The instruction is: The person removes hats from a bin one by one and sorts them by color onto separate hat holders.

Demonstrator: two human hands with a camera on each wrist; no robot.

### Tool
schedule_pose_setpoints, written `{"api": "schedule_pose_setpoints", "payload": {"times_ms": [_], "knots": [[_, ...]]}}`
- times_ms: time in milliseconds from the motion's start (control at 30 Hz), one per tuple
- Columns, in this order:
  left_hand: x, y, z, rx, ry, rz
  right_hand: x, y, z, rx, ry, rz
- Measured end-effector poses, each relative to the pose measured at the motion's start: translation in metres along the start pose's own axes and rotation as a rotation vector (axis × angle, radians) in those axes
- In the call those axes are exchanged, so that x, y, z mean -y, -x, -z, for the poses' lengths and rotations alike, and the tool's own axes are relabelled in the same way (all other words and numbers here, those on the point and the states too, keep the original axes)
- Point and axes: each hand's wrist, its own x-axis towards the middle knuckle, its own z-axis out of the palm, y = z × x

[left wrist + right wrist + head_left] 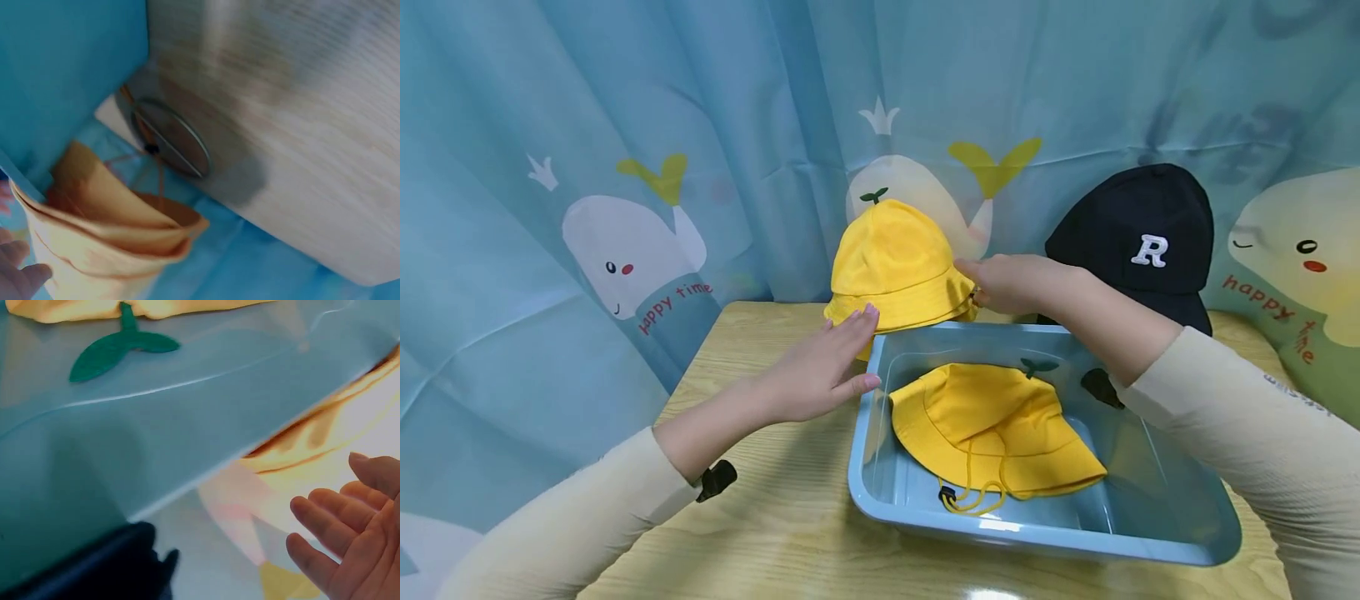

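Observation:
A yellow bucket hat (891, 258) with a green sprout on top stands upright behind the blue bin. My left hand (820, 367) reaches to the front left of its brim, fingers straight and thumb spread. On the other side, my right hand (1011, 279) has its fingertips right at the brim; in the right wrist view that hand (350, 531) shows extended, slightly bent fingers with nothing gripped. The brim (106, 237) looks doubled in the left wrist view, with a cord hanging from it. A second yellow bucket hat (992, 425) lies on its side inside the blue bin (865, 467).
A black cap (1138, 225) with a white R stands behind the bin's right part. Near the standing hat is a round metal ring base (172, 137) on the wooden table (760, 500). A printed blue curtain (760, 125) hangs along the back.

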Motion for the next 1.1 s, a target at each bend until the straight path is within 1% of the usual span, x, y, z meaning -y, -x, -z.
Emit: {"api": "schedule_pose_setpoints", "payload": {"times_ms": [67, 200, 300, 400, 467, 533, 633, 733, 867, 967, 1100], "knots": [[-0.008, 0.004, -0.003, -0.014, -0.054, -0.062, 0.005, 0.008, 0.002, -0.025, 0.004, 0.01], [-0.025, 0.011, -0.009, -0.058, -0.159, -0.225, 0.015, 0.025, 0.003, -0.104, 0.055, 0.061], [-0.035, 0.015, -0.014, -0.132, -0.272, -0.385, 0.021, 0.035, 0.0, -0.189, 0.081, 0.144], [-0.041, 0.018, -0.02, -0.214, -0.367, -0.541, 0.026, 0.041, -0.007, -0.282, 0.1, 0.251], [-0.043, 0.019, -0.023, -0.237, -0.402, -0.62, 0.029, 0.042, -0.012, -0.339, 0.136, 0.325], [-0.045, 0.021, -0.026, -0.229, -0.413, -0.672, 0.031, 0.044, -0.018, -0.394, 0.223, 0.381], [-0.048, 0.025, -0.032, -0.186, -0.422, -0.722, 0.034, 0.045, -0.028, -0.449, 0.342, 0.424], [-0.051, 0.028, -0.038, -0.131, -0.428, -0.742, 0.036, 0.042, -0.038, -0.463, 0.424, 0.432], [-0.057, 0.032, -0.047, -0.066, -0.433, -0.757, 0.037, 0.035, -0.052, -0.446, 0.456, 0.449], [-0.061, 0.033, -0.051, -0.043, -0.438, -0.762, 0.038, 0.028, -0.062, -0.426, 0.463, 0.469], [-0.062, 0.033, -0.052, -0.029, -0.432, -0.757, 0.04, 0.019, -0.078, -0.362, 0.493, 0.502]]}}
